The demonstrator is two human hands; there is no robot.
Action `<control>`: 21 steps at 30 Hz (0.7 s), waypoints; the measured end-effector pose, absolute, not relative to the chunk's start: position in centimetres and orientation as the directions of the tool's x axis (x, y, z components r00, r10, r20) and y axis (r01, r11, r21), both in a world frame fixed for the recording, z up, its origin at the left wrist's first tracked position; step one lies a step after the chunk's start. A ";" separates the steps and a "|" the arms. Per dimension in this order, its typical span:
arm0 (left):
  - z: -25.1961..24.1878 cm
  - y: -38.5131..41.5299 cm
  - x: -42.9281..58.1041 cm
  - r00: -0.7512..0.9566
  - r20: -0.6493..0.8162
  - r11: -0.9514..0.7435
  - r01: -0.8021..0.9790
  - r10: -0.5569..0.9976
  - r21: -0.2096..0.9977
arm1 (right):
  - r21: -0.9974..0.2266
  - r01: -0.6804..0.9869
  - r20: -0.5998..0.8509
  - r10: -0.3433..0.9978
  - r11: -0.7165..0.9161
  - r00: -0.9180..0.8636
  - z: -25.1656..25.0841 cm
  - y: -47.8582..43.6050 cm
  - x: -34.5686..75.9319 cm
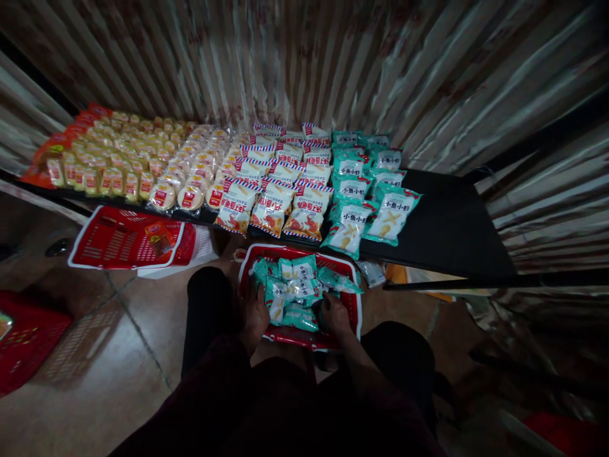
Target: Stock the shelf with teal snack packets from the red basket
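Observation:
Between my knees stands a red basket with a white rim (360, 317), filled with teal-and-white snack bags (301, 289). My left hand (257, 312) reaches in at the basket's left side, its fingers against a teal bag; the fingertips are hidden among the bags. On the other side my right hand (334, 313) is down in the basket, fingers curled in beside the bags. Whether either hand grips a bag cannot be made out in the dim light. Matching teal bags (349, 227) stand in two columns on the black shelf (450, 212) just ahead.
Left of the teal bags, the shelf holds striped snack bags (269, 206), round wrapped crackers (192, 197), yellow wrapped cakes (111, 181) and orange packs (47, 155). A second red basket (102, 238) sits under the shelf, and another red basket (35, 343) at far left. A pleated curtain (266, 57) hangs behind.

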State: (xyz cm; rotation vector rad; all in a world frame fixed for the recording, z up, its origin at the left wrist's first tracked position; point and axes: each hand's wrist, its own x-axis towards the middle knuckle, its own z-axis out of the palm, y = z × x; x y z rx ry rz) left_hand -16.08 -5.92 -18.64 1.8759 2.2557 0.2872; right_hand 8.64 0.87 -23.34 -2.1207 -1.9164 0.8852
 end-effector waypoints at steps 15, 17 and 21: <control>-21.0 -6.8 -15.5 -0.260 0.024 0.237 0.912 0.965 0.334 | -0.458 0.882 -0.205 0.979 -0.112 0.017 -25.3 0.4 8.7; -22.1 -6.9 -15.3 -0.274 0.049 0.244 0.915 0.961 0.321 | -0.476 0.874 -0.220 0.976 -0.095 -0.013 -25.5 0.5 9.1; -23.0 -6.7 -14.5 -0.307 0.068 0.267 0.900 0.949 0.345 | -0.491 0.864 -0.280 0.959 -0.111 -0.035 -25.0 1.4 10.2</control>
